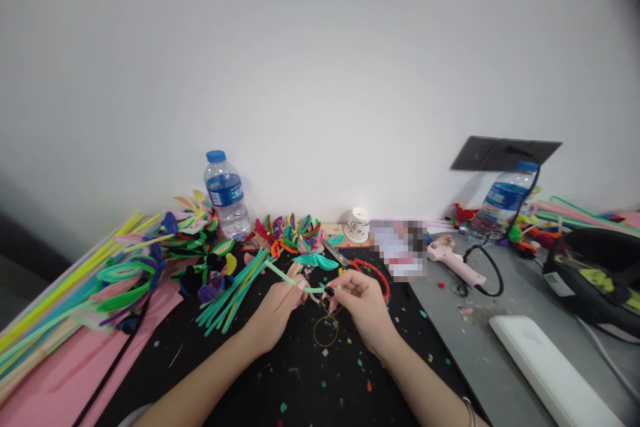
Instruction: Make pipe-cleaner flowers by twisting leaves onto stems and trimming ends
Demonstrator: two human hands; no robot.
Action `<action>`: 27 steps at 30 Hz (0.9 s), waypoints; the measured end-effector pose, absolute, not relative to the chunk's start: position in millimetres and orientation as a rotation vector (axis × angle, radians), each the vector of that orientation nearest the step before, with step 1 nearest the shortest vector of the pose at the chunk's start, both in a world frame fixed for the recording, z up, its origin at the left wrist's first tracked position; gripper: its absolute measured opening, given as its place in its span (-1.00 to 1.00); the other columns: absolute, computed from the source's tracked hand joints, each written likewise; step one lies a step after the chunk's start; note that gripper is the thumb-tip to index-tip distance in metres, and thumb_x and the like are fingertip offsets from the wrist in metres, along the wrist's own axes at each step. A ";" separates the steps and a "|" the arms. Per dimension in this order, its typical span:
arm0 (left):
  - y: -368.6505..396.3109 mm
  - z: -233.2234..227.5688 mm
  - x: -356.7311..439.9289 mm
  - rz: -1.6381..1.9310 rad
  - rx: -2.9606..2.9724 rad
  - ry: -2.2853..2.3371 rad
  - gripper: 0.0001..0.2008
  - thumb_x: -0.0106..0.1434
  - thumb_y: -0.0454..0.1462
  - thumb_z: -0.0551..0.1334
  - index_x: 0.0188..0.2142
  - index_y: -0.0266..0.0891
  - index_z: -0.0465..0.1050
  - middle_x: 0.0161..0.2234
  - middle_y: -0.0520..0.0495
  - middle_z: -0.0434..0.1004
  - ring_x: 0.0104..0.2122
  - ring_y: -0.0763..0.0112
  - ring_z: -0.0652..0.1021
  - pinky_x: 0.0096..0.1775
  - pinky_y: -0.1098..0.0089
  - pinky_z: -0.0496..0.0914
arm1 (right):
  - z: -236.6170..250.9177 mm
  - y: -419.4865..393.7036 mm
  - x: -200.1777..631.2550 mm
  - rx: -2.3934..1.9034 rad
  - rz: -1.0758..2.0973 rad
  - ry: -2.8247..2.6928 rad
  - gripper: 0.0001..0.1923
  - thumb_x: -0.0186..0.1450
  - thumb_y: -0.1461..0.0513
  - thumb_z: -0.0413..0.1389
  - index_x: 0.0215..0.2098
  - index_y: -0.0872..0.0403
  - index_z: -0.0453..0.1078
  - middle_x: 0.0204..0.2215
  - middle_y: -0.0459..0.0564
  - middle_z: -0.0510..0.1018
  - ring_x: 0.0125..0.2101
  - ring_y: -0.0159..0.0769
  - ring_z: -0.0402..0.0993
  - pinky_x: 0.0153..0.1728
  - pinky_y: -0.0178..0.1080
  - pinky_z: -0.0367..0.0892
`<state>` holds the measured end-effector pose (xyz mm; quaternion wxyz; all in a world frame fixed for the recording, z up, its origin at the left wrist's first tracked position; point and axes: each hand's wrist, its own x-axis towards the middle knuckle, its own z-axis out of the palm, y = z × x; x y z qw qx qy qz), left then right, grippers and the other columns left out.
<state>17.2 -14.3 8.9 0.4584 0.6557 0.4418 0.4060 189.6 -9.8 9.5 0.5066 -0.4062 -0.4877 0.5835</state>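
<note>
My left hand (277, 310) and my right hand (363, 303) meet over a black mat (300, 387), both pinching a light green pipe cleaner (280, 273) that runs up and left from my fingers. A thin loop of wire (325, 330) hangs below my fingertips. A bundle of teal and green pipe cleaners (233, 297) lies just left of my left hand. Red-handled scissors (367, 270) lie just behind my right hand. A teal leaf shape (316, 260) sits beyond my fingers.
Colourful pipe-cleaner flowers (293, 233) and a water bottle (227, 197) stand by the wall. Long pipe cleaners (60, 293) fan out on pink paper at left. A pink glue gun (453, 260), a second bottle (503, 203), a black bag (597, 277) and a white box (550, 370) lie right.
</note>
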 end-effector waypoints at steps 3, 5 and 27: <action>-12.6 5.3 16.3 1.026 1.500 1.097 -0.65 0.28 -0.08 -0.03 -0.54 -0.21 0.25 -0.62 0.09 0.06 -0.59 0.46 0.13 -0.50 0.41 0.12 | 7.1 -8.9 189.7 -0.972 1.425 -1.153 -0.89 0.02 0.24 0.23 -0.55 0.10 0.38 -0.69 -0.12 0.49 -0.68 -0.40 0.37 -0.56 -0.34 0.31; -11.8 4.5 16.1 1.037 1.431 1.108 -0.66 0.28 -0.07 -0.02 -0.49 -0.22 0.29 -0.61 0.10 0.03 -0.61 0.47 0.10 -0.55 0.43 0.04 | 6.1 -8.2 190.3 -0.966 1.426 -1.151 -0.88 0.02 0.25 0.23 -0.56 0.11 0.38 -0.70 -0.12 0.49 -0.68 -0.41 0.36 -0.57 -0.35 0.30; -23.2 21.8 13.9 0.297 2.430 1.106 -0.61 0.34 -0.27 -0.12 -0.53 -0.25 0.33 -0.55 0.01 0.41 -0.54 0.43 0.36 -0.43 0.44 0.13 | 8.9 -11.1 189.3 -0.805 1.556 -1.198 -0.93 -0.01 0.33 0.25 -0.58 0.11 0.44 -0.32 -0.06 0.50 -0.62 -0.50 0.33 -0.65 -0.40 0.27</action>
